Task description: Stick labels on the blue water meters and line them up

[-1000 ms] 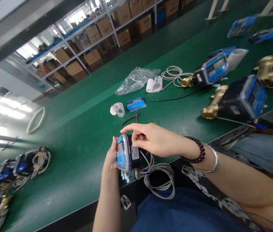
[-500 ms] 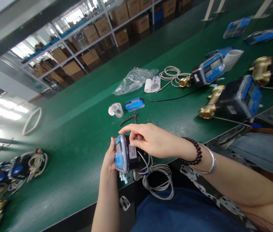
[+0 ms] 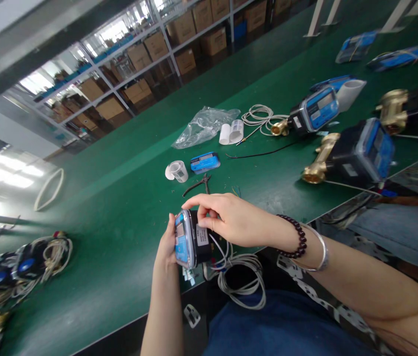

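Note:
A meter (image 3: 203, 247) with a black case, clear cover and blue display face is held upright near the table's front edge. My left hand (image 3: 166, 242) is closed around its face side. My right hand (image 3: 221, 211) rests over the top, its index finger reaching to the cover's upper edge. The thumb and curled fingers press at a white printed label (image 3: 202, 235) on the case's side. Grey cable (image 3: 241, 282) runs from the meter and hangs coiled by my lap. Beyond my right hand lie dark-handled pliers (image 3: 206, 183). The meter's rear is partly hidden.
A blue faceplate (image 3: 205, 162) lies beside a label roll (image 3: 178, 171). Behind are another roll (image 3: 236, 131) and a clear plastic bag (image 3: 205, 127). Brass-bodied meters (image 3: 357, 151) stand at right. Several cabled meters (image 3: 23, 264) are piled at left. A seated person's leg (image 3: 409, 225) shows at right.
The whole view has shifted slightly. Both hands stay on the meter in nearly the same pose.

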